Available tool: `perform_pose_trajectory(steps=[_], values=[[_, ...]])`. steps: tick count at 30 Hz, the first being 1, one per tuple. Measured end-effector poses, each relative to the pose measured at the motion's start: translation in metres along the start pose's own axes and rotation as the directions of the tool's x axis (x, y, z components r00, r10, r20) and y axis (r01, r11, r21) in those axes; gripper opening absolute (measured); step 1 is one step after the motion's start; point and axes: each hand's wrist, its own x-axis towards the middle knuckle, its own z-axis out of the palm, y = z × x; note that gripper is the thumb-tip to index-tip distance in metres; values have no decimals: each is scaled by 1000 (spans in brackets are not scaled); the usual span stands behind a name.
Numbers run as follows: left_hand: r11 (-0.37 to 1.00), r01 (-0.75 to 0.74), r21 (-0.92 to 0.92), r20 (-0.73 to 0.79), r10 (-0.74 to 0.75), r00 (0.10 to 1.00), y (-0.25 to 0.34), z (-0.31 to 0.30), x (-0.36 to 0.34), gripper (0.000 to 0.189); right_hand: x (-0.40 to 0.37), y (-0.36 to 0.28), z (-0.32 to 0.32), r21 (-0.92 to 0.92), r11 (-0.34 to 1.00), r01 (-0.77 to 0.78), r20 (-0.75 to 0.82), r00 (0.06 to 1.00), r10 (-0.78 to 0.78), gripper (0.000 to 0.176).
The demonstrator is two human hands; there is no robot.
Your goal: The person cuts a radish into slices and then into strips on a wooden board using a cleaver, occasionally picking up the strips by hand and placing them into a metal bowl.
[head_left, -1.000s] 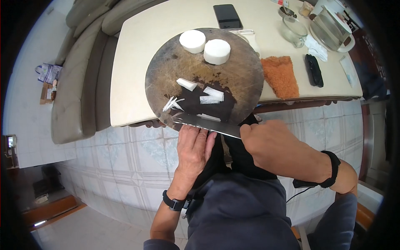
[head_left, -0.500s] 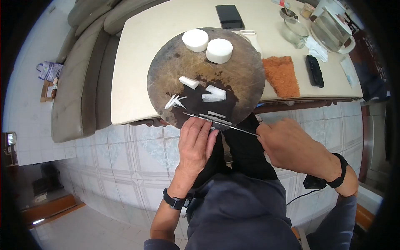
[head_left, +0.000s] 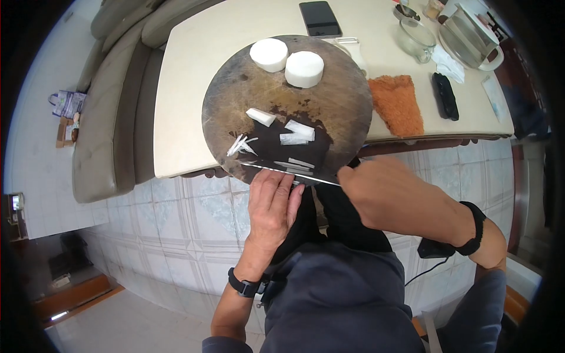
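Observation:
A round wooden board [head_left: 229, 100] lies at the table's near edge. My right hand [head_left: 394, 191] is closed around the handle of a knife [head_left: 276, 170], whose blade points left across the board's near edge. Just below the blade, my left hand [head_left: 273, 203] presses its fingers together on a white piece [head_left: 295, 183], mostly hidden. Thin white strips [head_left: 301, 163] lie beside the blade. Farther up are a bundle of slivers [head_left: 241, 145], a white chunk [head_left: 261, 117], flat slices [head_left: 299, 132] and two thick white rounds [head_left: 269, 55] [head_left: 304, 69].
On the table [head_left: 182, 88] are a phone [head_left: 320, 19], a peeler [head_left: 352, 50], an orange cloth [head_left: 396, 106], a black case [head_left: 445, 97], a glass cup [head_left: 415, 38], a tissue [head_left: 449, 63] and a glass pot [head_left: 468, 38]. A grey sofa [head_left: 109, 126] stands left.
My right hand and the knife have moved left, the blade sliding along by my left fingers. The board appears shifted slightly left and up in view.

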Motion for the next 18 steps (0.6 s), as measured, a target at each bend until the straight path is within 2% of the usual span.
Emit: perform_pose_trajectory(steps=[2,6,9,11,15,17,18], values=[[1000,-1,14,6,1,1000,1,-1,1,31,10,-2,4,-10,997,76,-38,996,-76,12],[1000,21,-9,-7,-21,1000,3,-3,0,28,4,-11,8,-41,996,84,-56,995,-86,11],[999,34,-18,-37,-34,999,2,-1,-2,28,-9,-11,7,-53,998,30,-49,998,-33,12],[997,64,-36,-59,-66,996,4,-1,-1,30,-19,-11,1,-23,991,-131,5,991,131,12],[992,75,-97,-94,-84,992,4,-3,3,33,-32,-4,2,-21,985,-172,-18,985,172,8],[972,156,-174,-133,-180,975,5,-6,2,33,-36,-3,1,149,963,-225,-32,972,232,10],[973,151,-173,-139,-176,974,6,-10,3,33,-38,-2,3,143,964,-222,-37,973,229,10]])
